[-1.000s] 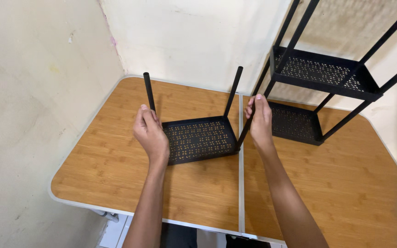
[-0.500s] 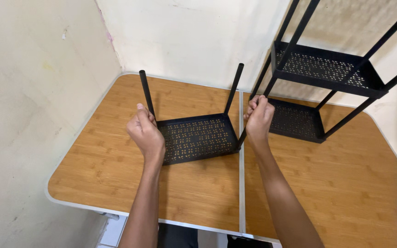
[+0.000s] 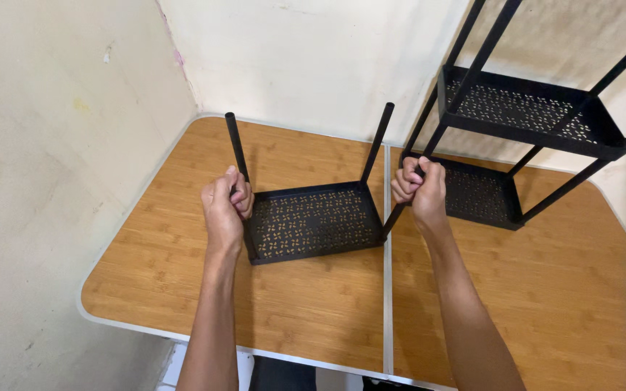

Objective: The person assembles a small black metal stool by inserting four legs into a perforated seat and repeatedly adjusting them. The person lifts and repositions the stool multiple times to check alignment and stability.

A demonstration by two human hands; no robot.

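A small black perforated metal shelf tray (image 3: 313,221) lies on the wooden folding table (image 3: 313,311), with black poles rising from its corners. My left hand (image 3: 226,206) is closed around the near-left pole (image 3: 236,152). My right hand (image 3: 418,190) grips the near-right pole, whose lower end (image 3: 393,217) meets the tray's corner. The far-right pole (image 3: 377,141) stands free at the back.
A taller black rack (image 3: 523,116) with two perforated shelves and slanting poles stands at the right rear of the table, close to my right hand. Cream walls enclose the table at the left and back. A metal seam (image 3: 387,289) splits the tabletop.
My hands went from resting at the tray's corners to closing fully around the two near poles. The tray has barely moved.
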